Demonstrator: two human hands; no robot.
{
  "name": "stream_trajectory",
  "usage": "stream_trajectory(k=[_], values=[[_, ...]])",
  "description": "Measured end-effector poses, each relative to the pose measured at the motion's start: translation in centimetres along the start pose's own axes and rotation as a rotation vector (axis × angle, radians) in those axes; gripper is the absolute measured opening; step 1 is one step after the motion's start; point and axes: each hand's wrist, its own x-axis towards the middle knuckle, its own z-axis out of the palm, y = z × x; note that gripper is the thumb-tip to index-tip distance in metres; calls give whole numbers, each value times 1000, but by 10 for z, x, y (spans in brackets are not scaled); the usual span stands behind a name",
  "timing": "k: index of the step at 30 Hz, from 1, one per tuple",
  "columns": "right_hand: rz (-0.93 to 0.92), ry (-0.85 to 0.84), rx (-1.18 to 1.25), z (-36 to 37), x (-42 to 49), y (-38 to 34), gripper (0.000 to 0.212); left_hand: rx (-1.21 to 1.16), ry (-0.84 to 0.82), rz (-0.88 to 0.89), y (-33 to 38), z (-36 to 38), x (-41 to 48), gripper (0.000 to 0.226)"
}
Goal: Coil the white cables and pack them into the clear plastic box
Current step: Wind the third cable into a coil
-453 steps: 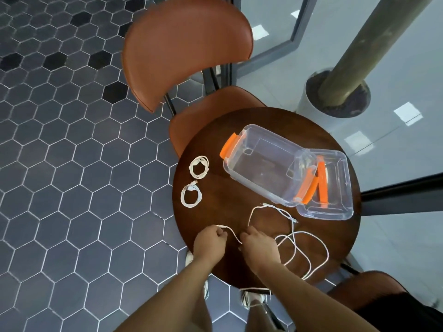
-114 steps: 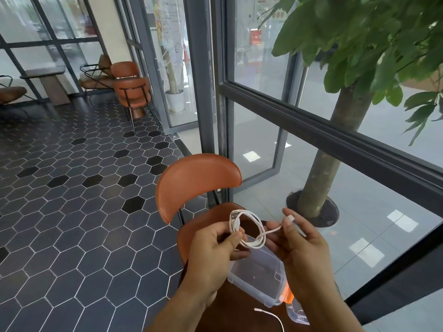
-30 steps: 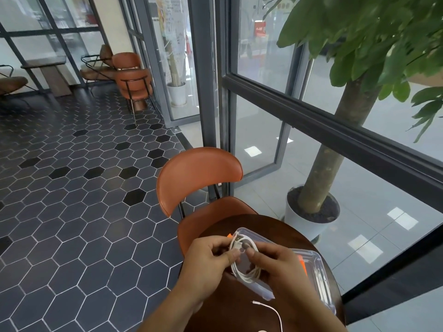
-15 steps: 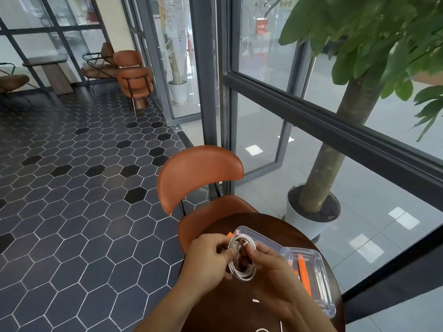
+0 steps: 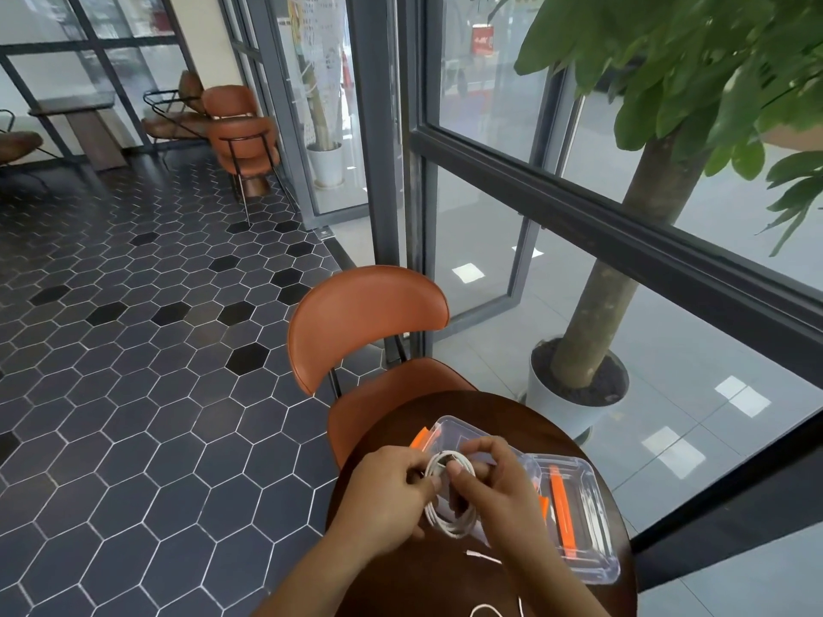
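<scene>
A white cable wound into a small coil (image 5: 446, 523) hangs between my two hands above the round dark wooden table (image 5: 570, 443). My left hand (image 5: 386, 496) pinches the coil's left side. My right hand (image 5: 492, 489) pinches the cable's end at the top of the coil. Right behind the hands stands the clear plastic box (image 5: 450, 431) with orange clips, partly hidden by them. Its clear lid (image 5: 583, 525) lies to the right. Another loose white cable (image 5: 483, 557) lies on the table near my right wrist.
An orange chair (image 5: 367, 322) stands at the table's far side. A potted tree (image 5: 579, 389) in a white pot is behind glass to the right. Dark hexagon floor tiles spread to the left, with more orange chairs (image 5: 240, 131) far back.
The hands have sunk a little toward the table with the coil. My right fingers have shifted on the cable's end at the coil's top. The view has tilted slightly down.
</scene>
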Motion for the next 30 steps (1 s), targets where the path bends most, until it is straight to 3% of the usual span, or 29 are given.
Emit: stream_trajectory(k=[3,6,17,21,26,30], values=[[-62,8,-183,3,-1,4,9,-241,-66,-43,-3,1,0,18],[-65,6,-208,3,2,3,10,-388,-101,-67,-6,1,1,15],[4,-57,-110,-13,7,-8,37,-530,-97,-80,-11,-1,6,12],[87,-39,-23,-20,8,-5,11,-559,-37,-112,-18,-4,10,9],[88,-116,-268,-16,18,7,16,-578,14,-165,-34,-3,16,11],[136,-113,-259,-3,23,16,10,-573,74,-205,-47,1,18,12]])
